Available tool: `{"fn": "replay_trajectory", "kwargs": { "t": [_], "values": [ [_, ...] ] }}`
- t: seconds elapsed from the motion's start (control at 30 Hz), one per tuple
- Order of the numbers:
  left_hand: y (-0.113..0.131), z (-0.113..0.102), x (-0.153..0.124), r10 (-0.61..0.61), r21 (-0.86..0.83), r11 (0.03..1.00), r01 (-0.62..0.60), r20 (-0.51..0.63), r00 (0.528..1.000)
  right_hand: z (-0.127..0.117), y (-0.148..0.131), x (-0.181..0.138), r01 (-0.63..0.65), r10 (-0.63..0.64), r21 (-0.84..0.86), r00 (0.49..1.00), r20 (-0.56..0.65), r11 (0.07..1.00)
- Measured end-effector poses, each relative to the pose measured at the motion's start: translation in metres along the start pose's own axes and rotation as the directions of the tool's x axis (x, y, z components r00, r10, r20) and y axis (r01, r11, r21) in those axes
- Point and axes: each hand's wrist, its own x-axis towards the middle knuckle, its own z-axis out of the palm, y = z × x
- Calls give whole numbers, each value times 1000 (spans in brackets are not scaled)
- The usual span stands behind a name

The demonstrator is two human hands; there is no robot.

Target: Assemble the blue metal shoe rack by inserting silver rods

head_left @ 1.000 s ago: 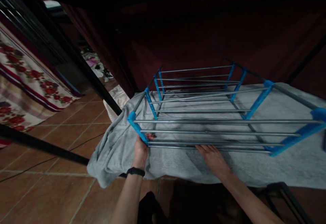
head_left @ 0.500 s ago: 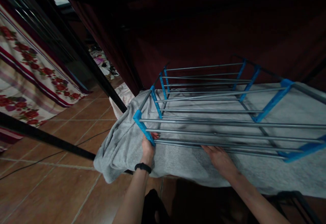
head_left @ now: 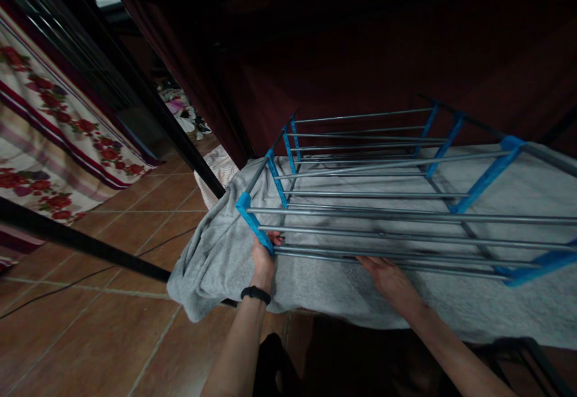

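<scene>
A shoe rack [head_left: 378, 233] of grey metal tubes and blue plastic end brackets lies across a grey blanket [head_left: 306, 292]. At its near left corner, my left hand [head_left: 262, 260] is closed around the bottom of the blue bracket [head_left: 253, 224], the fingertips showing on the inner side. A small dark bit shows at those fingertips, too small to name. Farther right, my right hand [head_left: 387, 280] grips the lowest front tubes from below, its fingers partly hidden under them. A black band [head_left: 255, 294] circles my left wrist.
Black metal poles [head_left: 81, 243] of a frame slant at the left. Beyond them hangs a flowered cloth [head_left: 58, 120], and a thin cable [head_left: 135, 257] crosses the tiled floor [head_left: 112, 319]. Dark red fabric [head_left: 360, 72] hangs behind the rack. A dark frame [head_left: 518, 355] stands at bottom right.
My left fingertips have shifted slightly upward behind the bracket, where the small dark bit now shows. The rack's right end sits marginally higher in view. My right hand keeps its place.
</scene>
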Motion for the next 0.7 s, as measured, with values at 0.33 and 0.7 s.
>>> {"fn": "replay_trajectory", "kwargs": {
  "t": [0.33, 0.7],
  "values": [
    [-4, 1, 2, -11, -15, 1000, 11, -17, 1000, 7, 3, 1, 27, -28, -5, 998, -48, 1000],
    [0, 1, -2, -26, -9, 1000, 26, -16, 1000, 0, -15, -3, 51, -63, -89, 988, -138, 995]
  ]
}}
